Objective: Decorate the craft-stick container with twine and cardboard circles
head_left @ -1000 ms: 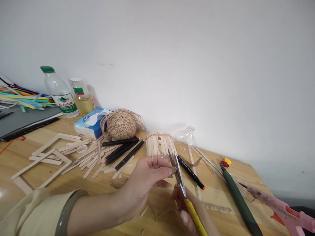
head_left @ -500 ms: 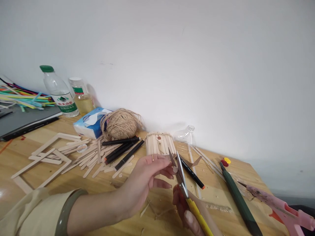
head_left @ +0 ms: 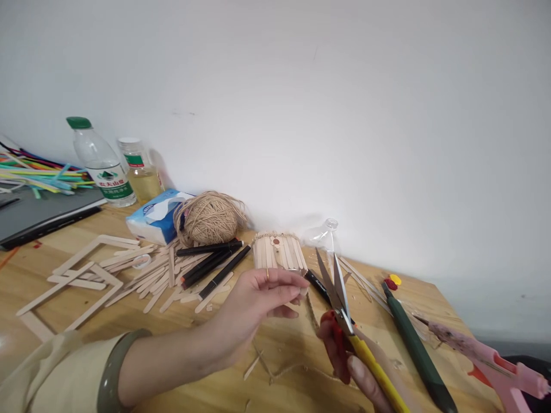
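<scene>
My right hand holds scissors with yellow and red handles, their blades apart and pointing up and away. Just left of the blades, my left hand pinches thumb and fingers together. A piece of brown twine hangs from those fingertips toward the right hand. Behind my left hand stands a small holder of upright craft sticks, twine around its top and a brown dot on its front. A black marker lies partly hidden behind the scissors.
A twine ball, tissue pack, black markers and loose craft sticks lie left. Water bottle and jar stand by the wall. A green-handled tool and pink glue gun are right.
The scissors and my right hand have moved right, away from my left fingertips. Twine now shows between the hands. My left hand has hardly moved, its fingers closer together.
</scene>
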`<state>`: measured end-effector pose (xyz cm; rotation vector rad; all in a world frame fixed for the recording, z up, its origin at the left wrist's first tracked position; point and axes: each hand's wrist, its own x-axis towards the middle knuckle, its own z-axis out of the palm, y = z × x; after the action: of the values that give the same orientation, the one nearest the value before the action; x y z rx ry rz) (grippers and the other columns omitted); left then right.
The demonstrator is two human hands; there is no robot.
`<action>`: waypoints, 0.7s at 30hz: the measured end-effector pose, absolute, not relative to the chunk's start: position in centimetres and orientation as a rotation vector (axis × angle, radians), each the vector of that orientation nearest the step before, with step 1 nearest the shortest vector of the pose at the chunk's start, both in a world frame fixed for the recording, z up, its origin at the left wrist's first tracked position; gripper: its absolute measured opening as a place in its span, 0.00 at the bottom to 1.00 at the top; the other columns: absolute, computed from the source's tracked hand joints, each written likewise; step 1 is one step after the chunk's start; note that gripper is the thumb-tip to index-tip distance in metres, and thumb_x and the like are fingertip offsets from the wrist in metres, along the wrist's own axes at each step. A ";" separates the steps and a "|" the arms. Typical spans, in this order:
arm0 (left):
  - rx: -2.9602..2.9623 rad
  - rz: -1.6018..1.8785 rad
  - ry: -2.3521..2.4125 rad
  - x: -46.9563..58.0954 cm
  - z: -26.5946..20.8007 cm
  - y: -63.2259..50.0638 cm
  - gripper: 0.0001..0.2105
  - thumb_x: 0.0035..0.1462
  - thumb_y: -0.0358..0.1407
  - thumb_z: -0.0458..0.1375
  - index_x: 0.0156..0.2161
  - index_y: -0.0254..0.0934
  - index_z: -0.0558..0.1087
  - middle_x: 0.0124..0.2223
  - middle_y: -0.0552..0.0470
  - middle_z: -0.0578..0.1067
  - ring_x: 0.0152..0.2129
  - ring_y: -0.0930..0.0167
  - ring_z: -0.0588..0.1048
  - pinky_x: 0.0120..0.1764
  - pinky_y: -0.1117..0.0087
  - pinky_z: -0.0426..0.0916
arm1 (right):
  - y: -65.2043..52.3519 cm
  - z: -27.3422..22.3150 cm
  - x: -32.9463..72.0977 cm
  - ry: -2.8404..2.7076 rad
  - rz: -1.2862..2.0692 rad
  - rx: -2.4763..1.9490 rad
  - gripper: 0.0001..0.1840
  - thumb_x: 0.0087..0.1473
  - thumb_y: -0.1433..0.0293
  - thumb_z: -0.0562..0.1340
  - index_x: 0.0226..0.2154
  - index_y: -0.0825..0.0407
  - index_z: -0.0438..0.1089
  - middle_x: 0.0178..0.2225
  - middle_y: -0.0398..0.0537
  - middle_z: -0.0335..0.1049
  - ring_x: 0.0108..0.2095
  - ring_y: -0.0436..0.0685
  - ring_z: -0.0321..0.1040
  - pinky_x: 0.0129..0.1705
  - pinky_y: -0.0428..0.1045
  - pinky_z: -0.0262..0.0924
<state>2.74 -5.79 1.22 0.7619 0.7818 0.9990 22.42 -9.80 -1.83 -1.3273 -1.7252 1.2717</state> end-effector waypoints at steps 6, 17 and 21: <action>0.729 0.994 0.782 2.7 0.9 -5.5 0.08 0.41 0.30 0.66 0.31 0.34 0.79 0.32 0.50 0.77 0.30 0.74 0.72 0.35 0.74 0.66 | -9.8 -2.0 22.2 -1.687 1.305 -1.325 0.33 0.44 0.37 0.51 0.31 0.50 0.65 0.22 0.43 0.54 0.22 0.53 0.54 0.25 0.49 0.54; 0.763 1.005 0.847 2.6 0.7 -5.3 0.06 0.41 0.33 0.67 0.27 0.34 0.78 0.30 0.50 0.78 0.27 0.75 0.73 0.28 0.77 0.64 | -10.0 -2.4 21.3 -1.675 1.454 -1.307 0.38 0.41 0.34 0.48 0.31 0.51 0.63 0.21 0.40 0.51 0.18 0.50 0.53 0.20 0.47 0.53; 0.795 1.025 0.868 2.7 0.7 -5.4 0.08 0.40 0.34 0.67 0.29 0.34 0.79 0.28 0.50 0.77 0.26 0.74 0.73 0.29 0.75 0.65 | -10.1 -2.3 21.2 -1.718 1.400 -1.313 0.38 0.43 0.34 0.46 0.31 0.51 0.64 0.21 0.41 0.53 0.19 0.50 0.54 0.20 0.47 0.53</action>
<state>2.75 -5.37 0.66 0.7953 0.8680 1.0248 21.24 -10.10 -2.32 -1.3135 -1.7175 1.4004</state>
